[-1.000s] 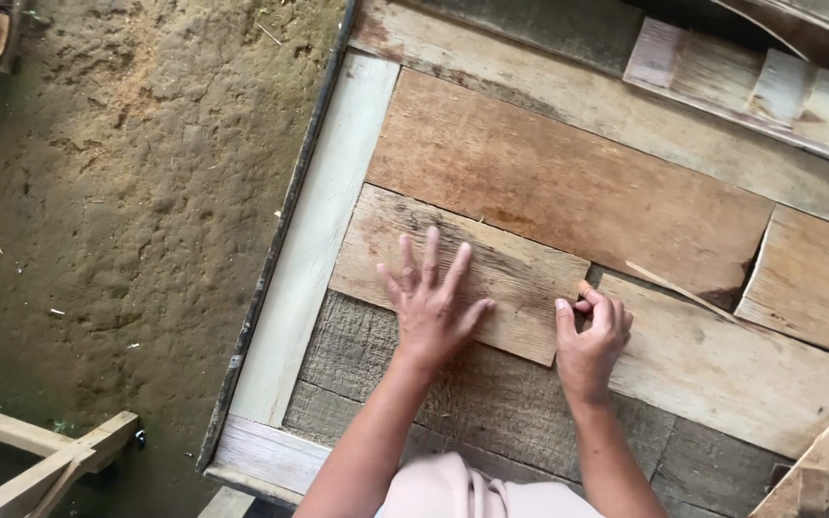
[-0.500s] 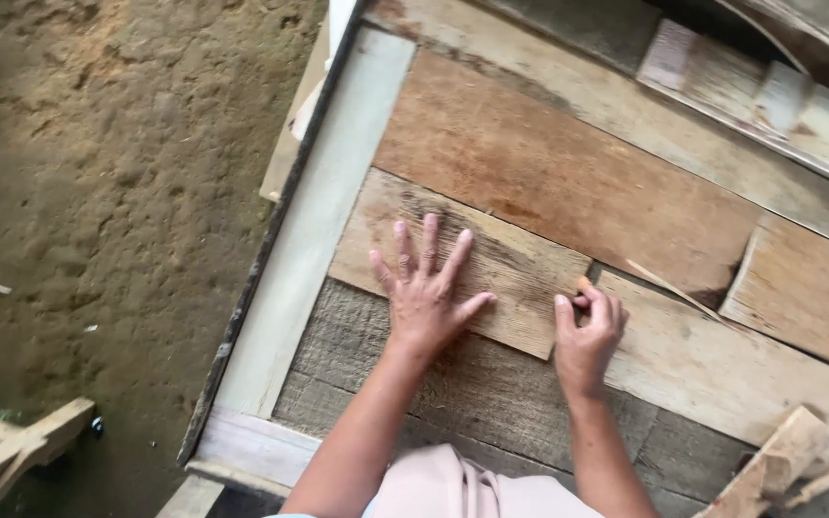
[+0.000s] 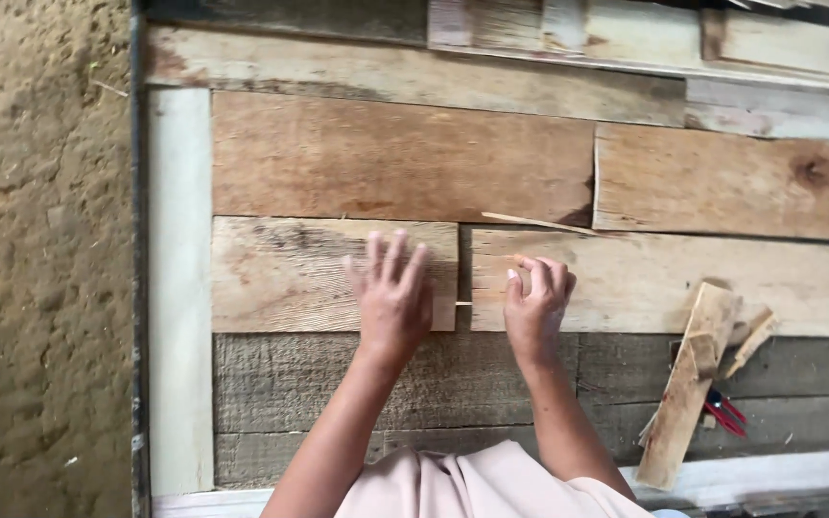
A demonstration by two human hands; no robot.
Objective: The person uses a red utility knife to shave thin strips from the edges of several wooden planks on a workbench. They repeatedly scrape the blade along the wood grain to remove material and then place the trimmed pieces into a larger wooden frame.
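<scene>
Two hands lie on the boards we are fitting. Our left hand (image 3: 393,299) rests flat with fingers spread on the right end of a short pale plank (image 3: 290,273), so it is open and grips nothing. Our right hand (image 3: 535,302) sits on the left end of the neighbouring long plank (image 3: 664,283), its fingers curled under and pressing on the wood; we cannot tell whether it pinches anything small.

The short plank lies with its long axis running left to right across the view, its right end facing the long plank, a narrow dark gap between the two. It sits in the middle row of the panel, below a wide reddish-brown board (image 3: 395,158) and above a grey weathered board (image 3: 299,379). Its surface is rough-sawn, pale tan, with darker grain near the top edge.

A white painted strip (image 3: 179,288) frames the left side, upright in the view. A thin splinter (image 3: 539,223) lies slanted just above the gap. Scrap wood pieces (image 3: 688,393) lie to the right, with a red-handled tool (image 3: 726,414) partly under them. Sandy ground (image 3: 40,259) lies left of the panel.
</scene>
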